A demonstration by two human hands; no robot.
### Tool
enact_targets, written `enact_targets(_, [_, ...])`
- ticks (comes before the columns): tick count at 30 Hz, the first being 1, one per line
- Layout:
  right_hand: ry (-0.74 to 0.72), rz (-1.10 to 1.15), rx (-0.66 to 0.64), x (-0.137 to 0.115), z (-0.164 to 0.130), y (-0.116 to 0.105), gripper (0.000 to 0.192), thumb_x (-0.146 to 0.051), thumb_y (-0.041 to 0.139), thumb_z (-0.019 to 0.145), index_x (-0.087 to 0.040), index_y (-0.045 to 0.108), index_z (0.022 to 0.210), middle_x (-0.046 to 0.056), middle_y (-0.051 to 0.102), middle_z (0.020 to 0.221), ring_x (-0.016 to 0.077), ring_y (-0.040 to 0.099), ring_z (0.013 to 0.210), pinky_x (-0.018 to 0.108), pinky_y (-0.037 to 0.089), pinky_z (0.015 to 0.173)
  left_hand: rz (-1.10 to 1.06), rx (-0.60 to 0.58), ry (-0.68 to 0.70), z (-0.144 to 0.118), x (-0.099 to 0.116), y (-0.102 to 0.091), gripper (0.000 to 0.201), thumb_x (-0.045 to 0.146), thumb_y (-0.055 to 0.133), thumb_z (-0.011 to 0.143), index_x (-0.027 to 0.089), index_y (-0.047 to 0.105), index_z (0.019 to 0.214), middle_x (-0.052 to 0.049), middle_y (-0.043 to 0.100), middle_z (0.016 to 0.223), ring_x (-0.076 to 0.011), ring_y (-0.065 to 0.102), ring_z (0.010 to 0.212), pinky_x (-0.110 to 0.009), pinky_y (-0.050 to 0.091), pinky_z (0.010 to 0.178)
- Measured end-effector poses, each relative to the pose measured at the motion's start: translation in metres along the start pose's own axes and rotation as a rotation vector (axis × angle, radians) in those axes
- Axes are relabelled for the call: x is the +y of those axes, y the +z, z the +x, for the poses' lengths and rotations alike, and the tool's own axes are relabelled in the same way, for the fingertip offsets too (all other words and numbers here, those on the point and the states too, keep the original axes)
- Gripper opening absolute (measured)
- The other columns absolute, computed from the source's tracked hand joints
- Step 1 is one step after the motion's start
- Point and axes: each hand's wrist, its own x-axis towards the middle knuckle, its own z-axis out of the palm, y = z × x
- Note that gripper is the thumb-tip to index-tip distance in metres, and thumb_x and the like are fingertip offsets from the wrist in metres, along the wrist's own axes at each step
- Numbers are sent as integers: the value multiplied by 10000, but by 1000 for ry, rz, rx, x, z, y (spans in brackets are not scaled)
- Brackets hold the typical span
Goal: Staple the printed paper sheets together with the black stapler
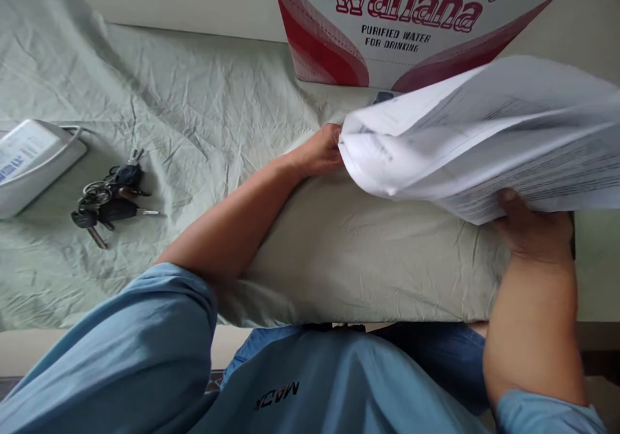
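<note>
Right hand (533, 230), thumb uppermost, gripped the lifted sheaf of papers (484, 140) from beneath, while left hand (320, 153), arm outstretched, reached under its far corner, fingers hidden, grip indeterminable.

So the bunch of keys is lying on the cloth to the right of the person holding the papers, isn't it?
Not quite. The head view shows the bunch of keys lying on the cloth to the person's left, beside a white device. The right hand does hold the papers.

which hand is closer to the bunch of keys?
Left. The left hand is right of the bunch of keys, at the edge of the papers; the right hand grips them farther right.
</note>
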Motion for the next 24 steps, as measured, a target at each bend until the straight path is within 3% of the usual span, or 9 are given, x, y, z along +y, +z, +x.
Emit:
enact_targets(3, [32, 44, -59, -13, 0, 10, 1030, -676, 1270, 442, -372, 896, 1352, 98, 837, 1718, 458, 600, 1869, 748, 410, 1615, -196, -13, -166, -2, 4, 0, 988, 1179, 659, 1014, 205, 820, 969, -125, 821, 971, -325, 872, 1000, -526, 792, 938])
enact_targets(5, [146, -2, -125, -20, -2, 10, 940, -593, 1286, 463, -373, 912, 1296, 93, 866, 1681, 448, 657, 1822, 729, 419, 1616, -237, 14, -267, -5, 7, -2, 926, 1100, 619, 1114, 202, 796, 978, -119, 749, 917, -345, 897, 1041, -517, 792, 915])
enact_targets(8, [289, -52, -196, -24, 1, -2, 835, -636, 1295, 486, -339, 942, 1181, 141, 906, 1612, 476, 799, 1640, 766, 558, 1512, -243, 23, -324, -9, 9, -7, 852, 1037, 701, 1129, 193, 794, 1049, -109, 707, 903, -384, 916, 1131, -486, 792, 888])
enact_targets(10, [262, -52, -152, -25, 8, -14, 797, -758, 1276, 492, -327, 957, 1083, 170, 949, 1478, 484, 891, 1431, 782, 680, 1348, -266, 7, -339, -10, 11, -10, 815, 1006, 780, 1109, 192, 796, 1076, -96, 707, 909, -371, 915, 1106, -452, 774, 840])
enact_targets(12, [205, -76, -66, -28, 15, -27, 805, -838, 1259, 468, -341, 983, 1038, 164, 977, 1272, 431, 931, 1142, 707, 773, 1091, -295, -44, -346, -9, 16, -11, 787, 979, 842, 1088, 195, 793, 1033, -77, 697, 881, -328, 902, 1005, -416, 736, 770])
enact_targets(14, [216, -115, -50, -32, 18, -36, 888, -865, 1256, 440, -368, 1029, 1141, 156, 975, 1150, 353, 888, 886, 564, 743, 799, -307, -161, -354, -7, 26, -10, 789, 969, 860, 1078, 197, 777, 943, -64, 686, 822, -269, 850, 851, -383, 680, 684])
enact_targets(16, [270, -123, -136, -37, 16, -36, 990, -875, 1251, 440, -396, 1038, 1280, 155, 980, 1149, 318, 862, 801, 466, 659, 653, -293, -330, -362, -3, 40, -9, 801, 961, 842, 1091, 201, 745, 859, -61, 687, 768, -212, 754, 721, -357, 616, 612])
enact_targets(21, [248, -52, -445, -38, -1, -2, 861, -875, 1221, 588, -407, 1022, 1283, 100, 986, 1117, 318, 911, 923, 478, 762, 835, -220, -609, -329, 4, 66, -2, 644, 727, 842, 1125, 226, 683, 754, -36, 688, 711, -153, 599, 621, -320, 505, 572])
enact_targets(24, [161, -62, -411, -31, -10, 23, 596, -845, 1156, 775, -335, 994, 1037, 49, 937, 965, 271, 879, 901, 454, 759, 906, -204, -669, -355, 4, 70, 1, 420, 544, 830, 1087, 231, 777, 812, -25, 730, 736, -176, 665, 652, -319, 539, 618])
